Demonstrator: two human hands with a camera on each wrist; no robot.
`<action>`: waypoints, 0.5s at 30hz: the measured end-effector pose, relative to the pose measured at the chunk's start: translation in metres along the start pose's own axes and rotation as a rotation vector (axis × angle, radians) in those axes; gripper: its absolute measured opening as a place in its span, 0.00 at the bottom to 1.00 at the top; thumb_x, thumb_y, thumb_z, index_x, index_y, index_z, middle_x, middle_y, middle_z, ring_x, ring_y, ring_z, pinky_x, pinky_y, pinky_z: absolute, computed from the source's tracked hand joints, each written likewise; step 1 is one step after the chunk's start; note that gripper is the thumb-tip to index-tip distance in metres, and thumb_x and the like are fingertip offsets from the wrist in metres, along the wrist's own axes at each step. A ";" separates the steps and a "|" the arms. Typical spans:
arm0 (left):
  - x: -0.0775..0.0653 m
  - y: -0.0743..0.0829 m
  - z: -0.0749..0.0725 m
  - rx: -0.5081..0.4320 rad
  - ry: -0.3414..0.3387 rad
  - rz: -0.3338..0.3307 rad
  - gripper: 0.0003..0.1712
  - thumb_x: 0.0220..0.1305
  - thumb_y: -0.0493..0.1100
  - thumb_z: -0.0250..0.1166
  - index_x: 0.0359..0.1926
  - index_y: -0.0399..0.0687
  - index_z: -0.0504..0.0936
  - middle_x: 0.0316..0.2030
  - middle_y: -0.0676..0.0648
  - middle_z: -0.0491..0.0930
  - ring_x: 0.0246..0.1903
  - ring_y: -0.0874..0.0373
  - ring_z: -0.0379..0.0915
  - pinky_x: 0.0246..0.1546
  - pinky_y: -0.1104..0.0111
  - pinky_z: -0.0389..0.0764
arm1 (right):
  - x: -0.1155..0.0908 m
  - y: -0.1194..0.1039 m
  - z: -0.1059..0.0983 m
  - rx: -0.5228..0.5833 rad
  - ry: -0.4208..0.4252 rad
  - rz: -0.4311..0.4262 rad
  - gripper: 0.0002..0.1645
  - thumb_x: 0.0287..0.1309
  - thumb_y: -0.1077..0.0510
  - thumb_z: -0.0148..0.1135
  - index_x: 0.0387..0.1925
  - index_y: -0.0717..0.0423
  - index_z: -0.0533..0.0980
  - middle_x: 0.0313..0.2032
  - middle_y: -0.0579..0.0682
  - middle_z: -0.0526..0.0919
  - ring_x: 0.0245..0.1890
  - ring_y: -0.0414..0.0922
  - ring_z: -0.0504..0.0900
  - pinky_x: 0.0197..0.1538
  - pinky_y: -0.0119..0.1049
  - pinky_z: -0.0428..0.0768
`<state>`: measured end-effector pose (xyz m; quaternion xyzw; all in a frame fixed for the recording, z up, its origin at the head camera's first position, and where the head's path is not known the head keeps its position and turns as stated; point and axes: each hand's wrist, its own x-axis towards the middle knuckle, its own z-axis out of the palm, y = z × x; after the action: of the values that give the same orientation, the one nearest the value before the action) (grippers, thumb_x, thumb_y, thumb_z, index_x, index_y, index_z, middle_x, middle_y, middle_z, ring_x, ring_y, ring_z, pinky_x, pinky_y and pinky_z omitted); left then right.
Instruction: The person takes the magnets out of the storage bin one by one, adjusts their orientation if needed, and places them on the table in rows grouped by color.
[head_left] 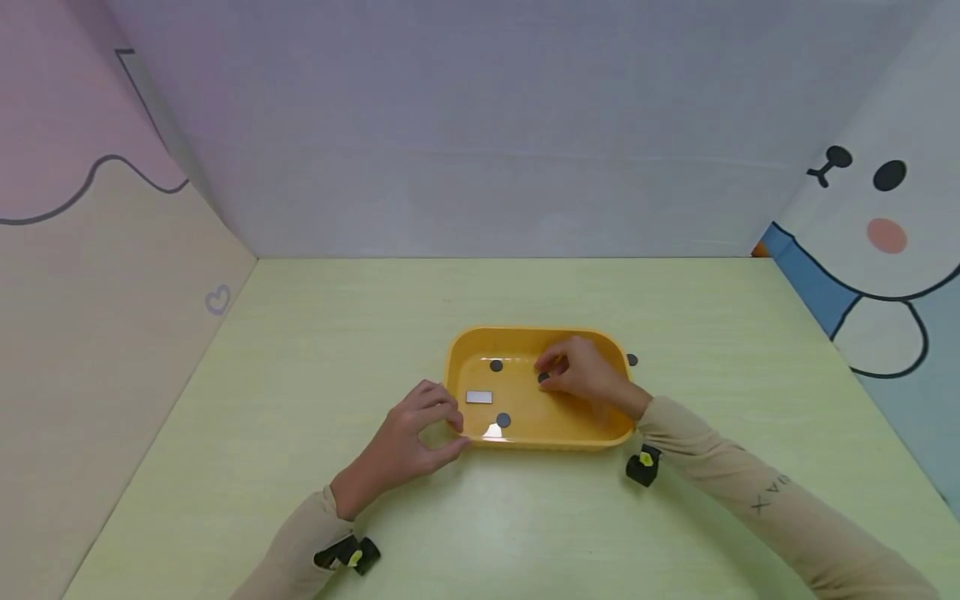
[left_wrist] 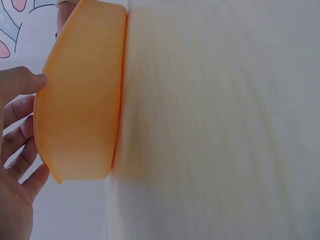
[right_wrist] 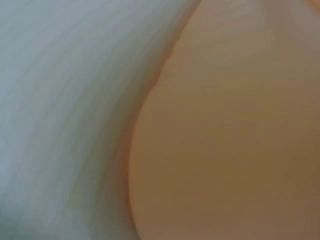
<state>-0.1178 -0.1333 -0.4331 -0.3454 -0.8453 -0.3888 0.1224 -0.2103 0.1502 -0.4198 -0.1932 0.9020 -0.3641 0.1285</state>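
Note:
A yellow rectangular tray (head_left: 555, 444) with rounded corners stands on the table. My left hand (head_left: 416, 429) holds its left end, thumb near the front corner and fingers at the rim; the left wrist view shows that hand (left_wrist: 19, 135) against the tray's outer wall (left_wrist: 82, 100). Reaching over the right side, my right hand (head_left: 581, 369) pinches a small dark disc (head_left: 543, 378) between thumb and fingers, inside the tray. Two more grey discs, one at the back (head_left: 497, 366) and one in front (head_left: 503, 420), lie on the tray floor beside a small silvery-white rectangular block (head_left: 479, 397).
Just outside the tray's right rim another dark disc (head_left: 633, 360) lies on the pale green table (head_left: 337, 325). Printed panels stand along the left, back and right edges. In the right wrist view, the tray's blurred side (right_wrist: 225, 140) fills much of the picture.

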 end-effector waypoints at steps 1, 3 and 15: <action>0.000 0.000 0.000 0.000 -0.001 0.001 0.10 0.48 0.44 0.74 0.29 0.51 0.80 0.34 0.57 0.74 0.43 0.60 0.66 0.45 0.66 0.73 | 0.000 0.000 0.000 -0.002 0.001 -0.001 0.12 0.46 0.63 0.72 0.36 0.60 0.83 0.31 0.50 0.83 0.28 0.44 0.75 0.34 0.33 0.77; 0.001 0.000 0.000 -0.002 -0.001 0.007 0.10 0.48 0.44 0.74 0.29 0.52 0.80 0.34 0.57 0.75 0.43 0.60 0.66 0.45 0.66 0.73 | 0.001 0.001 0.000 -0.002 -0.004 -0.005 0.10 0.46 0.63 0.72 0.34 0.60 0.83 0.30 0.49 0.82 0.27 0.44 0.75 0.33 0.33 0.76; 0.001 0.002 -0.002 -0.001 0.000 0.013 0.10 0.48 0.43 0.74 0.29 0.52 0.80 0.34 0.57 0.75 0.43 0.60 0.66 0.44 0.66 0.74 | 0.001 -0.006 0.001 -0.014 -0.078 -0.012 0.06 0.48 0.66 0.70 0.31 0.59 0.83 0.27 0.48 0.81 0.27 0.43 0.73 0.33 0.33 0.75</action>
<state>-0.1175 -0.1332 -0.4304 -0.3509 -0.8428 -0.3886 0.1247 -0.2092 0.1458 -0.4165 -0.2133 0.8977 -0.3507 0.1601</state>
